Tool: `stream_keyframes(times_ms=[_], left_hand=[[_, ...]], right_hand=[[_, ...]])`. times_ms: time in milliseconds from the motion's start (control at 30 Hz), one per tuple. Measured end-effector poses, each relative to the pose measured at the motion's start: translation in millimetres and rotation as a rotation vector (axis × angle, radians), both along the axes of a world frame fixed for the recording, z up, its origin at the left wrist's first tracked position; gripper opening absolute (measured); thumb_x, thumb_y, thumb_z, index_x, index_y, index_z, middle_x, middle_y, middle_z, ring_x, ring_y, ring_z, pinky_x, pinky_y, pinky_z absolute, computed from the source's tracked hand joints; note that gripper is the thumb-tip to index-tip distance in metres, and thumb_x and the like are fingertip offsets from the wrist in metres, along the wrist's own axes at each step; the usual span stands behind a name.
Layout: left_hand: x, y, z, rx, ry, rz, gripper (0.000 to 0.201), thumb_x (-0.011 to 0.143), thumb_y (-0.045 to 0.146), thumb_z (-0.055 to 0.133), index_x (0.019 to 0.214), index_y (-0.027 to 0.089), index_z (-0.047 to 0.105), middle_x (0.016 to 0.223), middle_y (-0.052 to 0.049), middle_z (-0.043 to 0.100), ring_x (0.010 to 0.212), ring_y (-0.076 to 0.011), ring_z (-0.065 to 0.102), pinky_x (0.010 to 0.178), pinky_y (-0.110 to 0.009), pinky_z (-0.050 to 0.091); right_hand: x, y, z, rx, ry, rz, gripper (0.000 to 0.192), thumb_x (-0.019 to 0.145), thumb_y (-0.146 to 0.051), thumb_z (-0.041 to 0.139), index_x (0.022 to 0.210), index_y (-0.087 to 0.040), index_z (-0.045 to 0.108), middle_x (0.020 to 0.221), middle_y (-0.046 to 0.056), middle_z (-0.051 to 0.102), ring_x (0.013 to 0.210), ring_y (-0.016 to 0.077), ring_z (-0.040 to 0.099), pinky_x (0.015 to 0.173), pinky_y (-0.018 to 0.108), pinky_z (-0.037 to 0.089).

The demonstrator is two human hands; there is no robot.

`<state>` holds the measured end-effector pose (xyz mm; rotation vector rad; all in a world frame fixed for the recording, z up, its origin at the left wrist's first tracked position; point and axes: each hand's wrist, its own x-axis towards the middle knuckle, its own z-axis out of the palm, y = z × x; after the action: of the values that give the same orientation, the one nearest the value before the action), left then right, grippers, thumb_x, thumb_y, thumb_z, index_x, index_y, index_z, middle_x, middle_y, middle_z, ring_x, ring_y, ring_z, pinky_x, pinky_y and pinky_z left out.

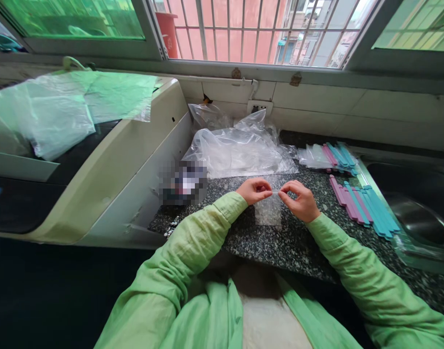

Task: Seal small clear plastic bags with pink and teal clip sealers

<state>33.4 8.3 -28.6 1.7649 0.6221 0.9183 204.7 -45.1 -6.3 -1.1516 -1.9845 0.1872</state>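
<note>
My left hand [256, 190] and my right hand [300, 199] face each other above the dark speckled counter. Each pinches one end of a thin whitish edge, which looks like the top of a small clear plastic bag [267, 213]. The see-through sheet of the bag hangs or lies below my fingers, and the counter shows through it. Right of my right hand lie pink and blue flat strips [367, 206] in a row. Behind them are more strips [340, 156] beside small clear packets [312, 156].
A large clear plastic bag [243, 150] lies at the back by the wall socket [260, 106]. On the left stands a bulky cream machine [145, 145] with plastic sheets [62, 106] on top. Small shiny bits [172, 226] lie near it. A sink [418, 213] is at the right.
</note>
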Motion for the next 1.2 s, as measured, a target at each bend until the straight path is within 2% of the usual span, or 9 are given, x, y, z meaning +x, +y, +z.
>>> stream_keyframes(times_ms=[133,367,600,733,1200], left_hand=[[-0.4,0.1,1.8,0.076,0.028,-0.002,0.024,0.065,0.033,0.061,0.063,0.01,0.059,0.06,0.001,0.048,0.055,-0.0059,0.04,0.052,-0.02,0.034],[-0.3,-0.5,2.4,0.071,0.014,0.005,0.025,0.065,0.034,0.061,0.063,0.01,0.058,0.059,0.0,0.051,0.055,-0.0067,0.044,0.053,-0.02,0.035],[-1.7,1.1,4.2,-0.006,-0.051,0.102,0.026,0.064,0.036,0.062,0.063,0.01,0.058,0.058,0.0,0.052,0.055,-0.0066,0.044,0.053,-0.02,0.036],[-1.6,1.5,5.1,-0.043,-0.08,0.135,0.026,0.063,0.036,0.063,0.062,0.01,0.057,0.058,0.001,0.051,0.056,-0.0065,0.044,0.054,-0.02,0.036],[-1.2,1.5,6.7,-0.189,-0.075,0.046,0.031,0.056,0.038,0.066,0.06,0.01,0.054,0.052,0.004,0.048,0.05,-0.004,0.04,0.05,-0.019,0.032]], right_hand=[[-1.3,-0.2,-0.8,0.002,0.014,0.006,0.013,0.075,-0.023,0.054,0.062,-0.02,0.052,0.062,0.002,0.056,0.065,0.0151,0.051,0.064,0.031,0.042],[-2.3,-1.5,0.4,-0.04,0.051,0.001,0.013,0.075,-0.024,0.055,0.062,-0.02,0.053,0.063,0.001,0.057,0.065,0.0147,0.052,0.064,0.03,0.043],[-2.3,-1.9,0.2,-0.129,0.062,-0.003,0.013,0.075,-0.029,0.055,0.066,-0.021,0.056,0.067,0.002,0.06,0.068,0.0153,0.055,0.066,0.031,0.044],[-2.1,-0.9,-3.6,-0.124,0.061,-0.011,0.012,0.075,-0.027,0.054,0.064,-0.02,0.055,0.065,0.002,0.059,0.066,0.0152,0.054,0.065,0.031,0.044],[2.0,0.6,-1.0,-0.076,0.021,-0.044,0.012,0.075,-0.025,0.051,0.064,-0.021,0.052,0.063,0.001,0.056,0.065,0.0148,0.052,0.062,0.03,0.042]])
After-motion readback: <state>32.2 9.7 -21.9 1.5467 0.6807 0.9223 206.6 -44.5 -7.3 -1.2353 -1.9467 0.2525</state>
